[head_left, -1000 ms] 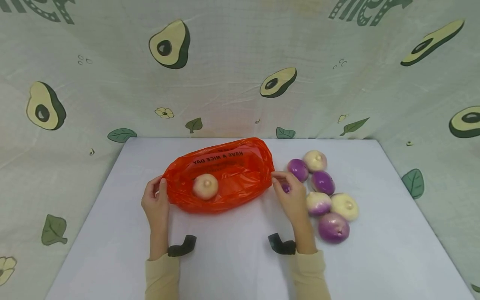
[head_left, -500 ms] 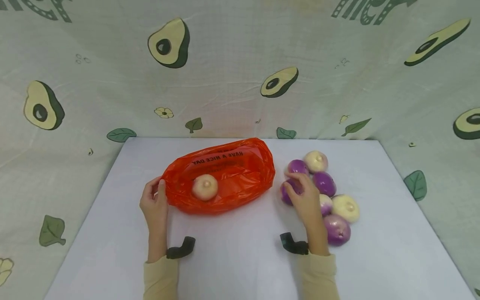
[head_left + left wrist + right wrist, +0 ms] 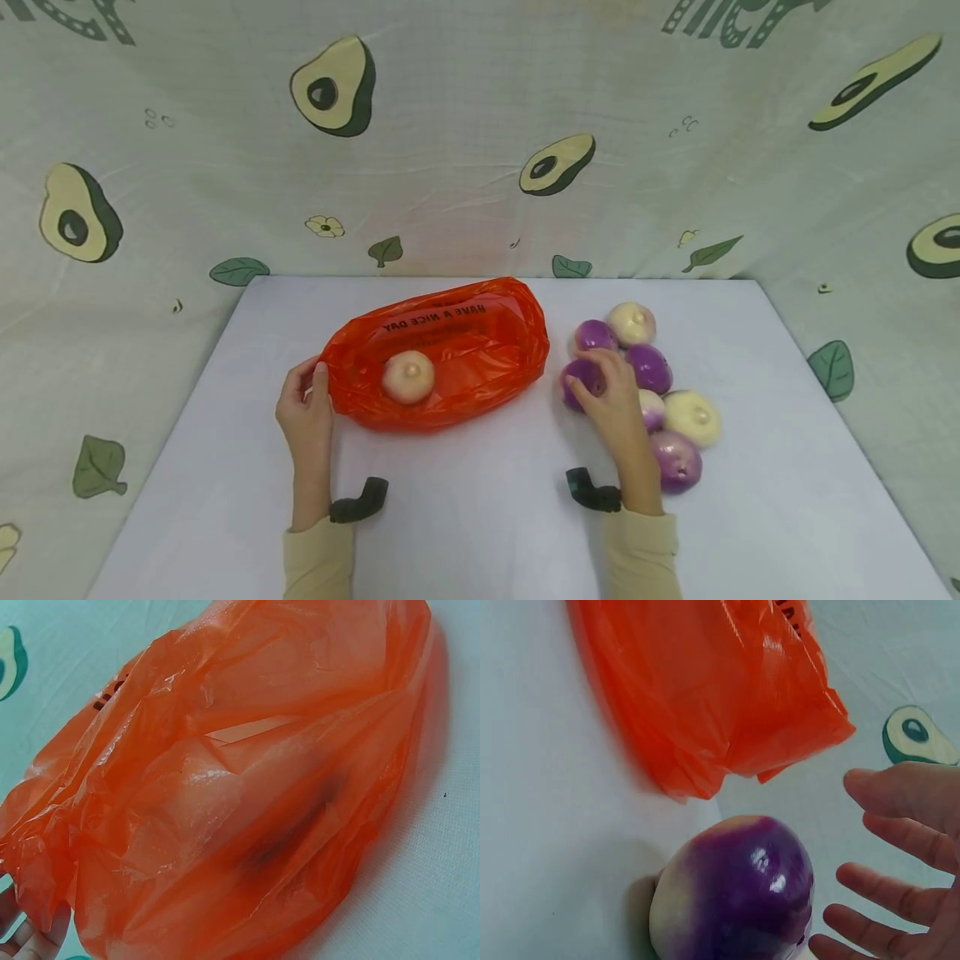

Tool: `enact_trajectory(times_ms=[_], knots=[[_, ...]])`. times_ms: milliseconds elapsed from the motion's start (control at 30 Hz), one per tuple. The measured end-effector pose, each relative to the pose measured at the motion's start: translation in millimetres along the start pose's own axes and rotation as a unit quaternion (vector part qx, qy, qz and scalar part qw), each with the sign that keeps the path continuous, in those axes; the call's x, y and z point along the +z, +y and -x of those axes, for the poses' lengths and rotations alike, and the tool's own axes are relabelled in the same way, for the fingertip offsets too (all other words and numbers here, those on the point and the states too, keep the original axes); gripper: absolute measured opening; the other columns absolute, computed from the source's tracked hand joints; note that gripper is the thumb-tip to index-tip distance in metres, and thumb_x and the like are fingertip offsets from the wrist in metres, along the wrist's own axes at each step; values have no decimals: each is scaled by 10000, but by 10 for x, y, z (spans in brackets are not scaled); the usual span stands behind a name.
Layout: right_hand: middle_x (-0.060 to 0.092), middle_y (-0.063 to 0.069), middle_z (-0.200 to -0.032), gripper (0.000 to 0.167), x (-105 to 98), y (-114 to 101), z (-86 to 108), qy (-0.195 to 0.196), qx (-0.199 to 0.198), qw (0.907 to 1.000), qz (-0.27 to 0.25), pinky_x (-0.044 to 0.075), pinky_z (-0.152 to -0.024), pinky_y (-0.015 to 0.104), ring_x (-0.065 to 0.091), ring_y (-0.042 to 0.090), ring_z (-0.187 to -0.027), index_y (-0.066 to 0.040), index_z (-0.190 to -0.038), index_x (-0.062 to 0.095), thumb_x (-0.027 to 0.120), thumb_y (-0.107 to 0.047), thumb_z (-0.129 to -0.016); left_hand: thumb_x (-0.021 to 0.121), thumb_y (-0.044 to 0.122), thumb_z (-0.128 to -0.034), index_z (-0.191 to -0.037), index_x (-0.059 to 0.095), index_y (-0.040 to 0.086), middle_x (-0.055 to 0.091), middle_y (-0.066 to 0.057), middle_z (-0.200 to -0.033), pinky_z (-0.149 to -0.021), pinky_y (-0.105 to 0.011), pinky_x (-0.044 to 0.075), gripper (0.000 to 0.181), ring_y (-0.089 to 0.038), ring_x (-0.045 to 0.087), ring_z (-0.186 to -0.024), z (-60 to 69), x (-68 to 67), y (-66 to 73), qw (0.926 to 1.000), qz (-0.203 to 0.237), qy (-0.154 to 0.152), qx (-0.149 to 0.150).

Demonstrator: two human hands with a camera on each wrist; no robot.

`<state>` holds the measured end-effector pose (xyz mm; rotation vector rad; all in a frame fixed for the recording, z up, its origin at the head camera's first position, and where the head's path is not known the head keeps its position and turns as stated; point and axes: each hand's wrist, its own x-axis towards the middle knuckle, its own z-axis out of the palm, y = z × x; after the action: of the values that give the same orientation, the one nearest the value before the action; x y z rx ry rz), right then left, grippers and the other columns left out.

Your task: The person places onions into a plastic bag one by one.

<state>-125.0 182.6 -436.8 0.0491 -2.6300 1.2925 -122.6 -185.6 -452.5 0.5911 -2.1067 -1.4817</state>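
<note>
Across the white table [image 3: 465,517], a red plastic bag [image 3: 480,367] is spread mouth-up, its long axis running left to right with the right end tipped slightly away from the person. To its right, a cluster of six other bulbs [image 3: 690,417] is seen. The bag's left rim is pinched by the left hand [image 3: 306,408]; by the right hand [image 3: 618,396] nothing is held, its fingers being spread beside a purple bulb [image 3: 739,892]. That bulb is placed on the table between the bag's right end and the right hand, much the nearer hand; whether it is touched by the lowest fingertip cannot be told. It is nearly round, so no clear long axis is offered; its skin is glossy, deep purple fading to cream on one side. Inside the bag, towards its left end, one pale bulb [image 3: 408,377] is contained.
</note>
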Motion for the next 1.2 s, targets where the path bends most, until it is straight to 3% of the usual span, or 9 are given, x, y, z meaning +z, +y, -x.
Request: enact_trajectory(times_ms=[467,767,1200], knots=[[371,201,-1314,591,-42,47,-15,-765,669,9911,865,311,-1030,599,311,395,-1223,-108,-1335,447,699,-261,-823,479,419,-940,-1216,592,144,607,-8,-1176,-797,-41,433,405,-24,509,-961,-2,2,-6,10000,5,-39,-61],[311,237,-1330,658,5,56,5,-966,518,9858,1275,328,-1007,616,268,416,-1236,-65,-1360,400,709,-218,-801,478,400,-946,-1213,592,132,609,-17,-1169,-778,-30,427,395,-13,504,-951,-3,-1,3,10000,15,-33,-36],[279,241,-1334,649,21,67,20,-1015,640,9850,1239,317,-998,631,255,439,-1226,-67,-1351,392,702,-192,-795,483,402,-943,-1209,595,133,609,-19,-1162,-772,-29,427,394,-16,505,-949,-5,-2,-3,10000,49,-33,-58]])
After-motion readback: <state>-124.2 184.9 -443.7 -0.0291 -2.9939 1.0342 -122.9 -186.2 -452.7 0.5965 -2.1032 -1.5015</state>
